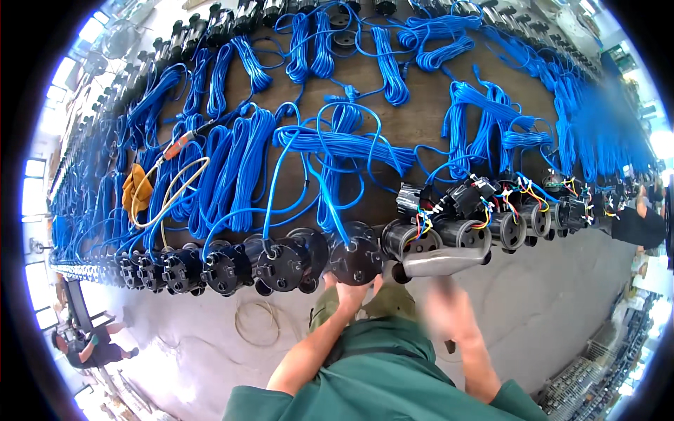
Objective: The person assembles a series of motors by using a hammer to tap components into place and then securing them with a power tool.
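Green shirt (382,379) of the person, nearest the camera at the lower edge, with both bare forearms reaching up toward the worktop (414,123). Left hand (351,289) closed around the underside of a round black pump housing (356,261) at the worktop's near edge; a blue cable (330,203) leaves the top of this housing and runs into the coiled bundles behind. Right hand (449,309) motion-blurred, just below a silver metal cylinder (439,263) that lies on its side at the edge, right of the held housing; whether its fingers are spread or closed cannot be told. Row of similar black housings (232,266) to the left, each with a blue lead. Open units with coloured wires (491,203) to the right. Coiled blue cable bundles (232,168) covering the brown worktop. Orange-handled tool (175,146) and yellow cloth (135,188) at far left
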A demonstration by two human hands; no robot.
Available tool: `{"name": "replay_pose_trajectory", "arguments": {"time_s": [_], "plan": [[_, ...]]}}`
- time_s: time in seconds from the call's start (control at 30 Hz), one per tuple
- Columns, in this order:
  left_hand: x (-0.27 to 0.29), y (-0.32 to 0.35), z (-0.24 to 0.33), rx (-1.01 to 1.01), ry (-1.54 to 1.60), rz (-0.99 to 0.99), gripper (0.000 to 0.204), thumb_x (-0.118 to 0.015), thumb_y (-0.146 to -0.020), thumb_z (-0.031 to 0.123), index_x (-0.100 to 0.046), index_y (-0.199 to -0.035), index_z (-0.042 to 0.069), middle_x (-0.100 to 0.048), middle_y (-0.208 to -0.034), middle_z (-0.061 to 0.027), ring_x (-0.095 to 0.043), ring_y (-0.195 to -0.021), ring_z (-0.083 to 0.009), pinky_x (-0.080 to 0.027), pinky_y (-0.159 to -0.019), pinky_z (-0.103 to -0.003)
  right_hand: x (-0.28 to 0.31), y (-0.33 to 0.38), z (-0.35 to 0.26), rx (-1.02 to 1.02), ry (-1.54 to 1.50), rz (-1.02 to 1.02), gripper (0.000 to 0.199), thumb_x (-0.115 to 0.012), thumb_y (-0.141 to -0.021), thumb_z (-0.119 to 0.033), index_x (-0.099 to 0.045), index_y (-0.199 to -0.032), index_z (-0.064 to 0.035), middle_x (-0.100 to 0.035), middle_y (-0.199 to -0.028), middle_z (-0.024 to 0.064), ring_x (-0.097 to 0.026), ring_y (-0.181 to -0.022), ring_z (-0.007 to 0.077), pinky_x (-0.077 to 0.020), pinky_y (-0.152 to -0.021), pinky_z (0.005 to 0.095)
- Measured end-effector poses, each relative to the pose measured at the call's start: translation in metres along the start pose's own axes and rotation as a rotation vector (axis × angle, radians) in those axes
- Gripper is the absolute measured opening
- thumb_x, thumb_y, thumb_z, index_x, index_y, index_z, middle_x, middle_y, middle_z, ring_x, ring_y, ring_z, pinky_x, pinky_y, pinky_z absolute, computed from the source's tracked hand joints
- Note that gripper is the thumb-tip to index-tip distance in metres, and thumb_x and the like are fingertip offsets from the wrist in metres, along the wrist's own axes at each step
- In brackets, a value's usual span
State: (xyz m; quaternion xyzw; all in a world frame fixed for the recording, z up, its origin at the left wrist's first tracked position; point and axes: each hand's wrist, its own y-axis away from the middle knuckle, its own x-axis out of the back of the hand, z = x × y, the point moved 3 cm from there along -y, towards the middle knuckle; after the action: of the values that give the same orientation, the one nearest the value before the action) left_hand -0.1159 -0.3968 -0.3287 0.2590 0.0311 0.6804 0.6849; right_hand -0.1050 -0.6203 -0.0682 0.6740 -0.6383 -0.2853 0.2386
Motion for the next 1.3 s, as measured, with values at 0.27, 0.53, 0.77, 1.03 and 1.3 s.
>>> {"name": "replay_pose_trajectory", "arguments": {"time_s": [0.27, 0.53, 0.77, 1.03, 1.3], "plan": [[0.011, 0.003, 0.012, -0.176, -0.128, -0.019, 0.059, -0.082, -0.079, 0.018, -0.064, -0.133, 0.005, -0.069, -0.125, -0.0113, -0.064, -0.116, -0.027, -0.051, -0.102, -0.043, -0.017, -0.02, 0.06, -0.274, -0.153, -0.18, 0.033, -0.065, -0.107, -0.034, -0.061, -0.087, -0.0069, -0.055, -0.069, -0.0054, -0.049, -0.058, 0.0039, -0.0385, -0.051, 0.0261], [0.009, 0.007, 0.013, 0.08, 0.261, -0.063, 0.069, -0.09, -0.076, 0.015, -0.06, -0.137, 0.002, -0.07, -0.124, -0.0092, -0.066, -0.112, -0.0225, -0.053, -0.101, -0.039, 0.008, 0.003, 0.017, -0.026, 0.123, 0.062, 0.032, -0.068, -0.106, -0.028, -0.053, -0.085, -0.0092, -0.049, -0.065, -0.0065, -0.043, -0.051, 0.0035, -0.0331, -0.045, 0.0237], [0.003, -0.003, 0.021, -0.01, 0.174, 0.018, 0.067, -0.089, -0.077, 0.021, -0.063, -0.135, 0.0, -0.072, -0.126, -0.0146, -0.07, -0.115, -0.0248, -0.055, -0.098, -0.037, 0.006, 0.009, 0.035, 0.011, 0.19, 0.099, 0.031, -0.073, -0.103, -0.027, -0.056, -0.085, -0.008, -0.052, -0.067, -0.0051, -0.048, -0.054, 0.0045, -0.0381, -0.048, 0.0253], [-0.012, 0.001, -0.023, 0.189, 0.02, 0.062, 0.065, -0.089, -0.072, 0.043, -0.071, -0.113, -0.004, -0.077, -0.094, -0.0194, -0.076, -0.088, -0.0318, -0.06, -0.079, -0.047, 0.007, 0.01, 0.064, 0.003, 0.152, 0.176, 0.024, -0.068, -0.102, -0.02, -0.053, -0.088, -0.0073, -0.045, -0.06, -0.0055, -0.038, -0.045, 0.0038, -0.0288, -0.039, 0.0256], [0.05, 0.013, 0.049, 0.331, -0.232, -0.284, 0.066, -0.072, -0.083, 0.065, -0.077, -0.106, 0.004, -0.077, -0.107, -0.0232, -0.074, -0.102, -0.0378, -0.06, -0.086, -0.048, -0.01, 0.021, 0.033, 0.046, 0.103, 0.153, 0.021, -0.064, -0.108, -0.025, -0.054, -0.097, -0.011, -0.046, -0.064, -0.0037, -0.04, -0.048, 0.0093, -0.0334, -0.045, 0.0288]]}}
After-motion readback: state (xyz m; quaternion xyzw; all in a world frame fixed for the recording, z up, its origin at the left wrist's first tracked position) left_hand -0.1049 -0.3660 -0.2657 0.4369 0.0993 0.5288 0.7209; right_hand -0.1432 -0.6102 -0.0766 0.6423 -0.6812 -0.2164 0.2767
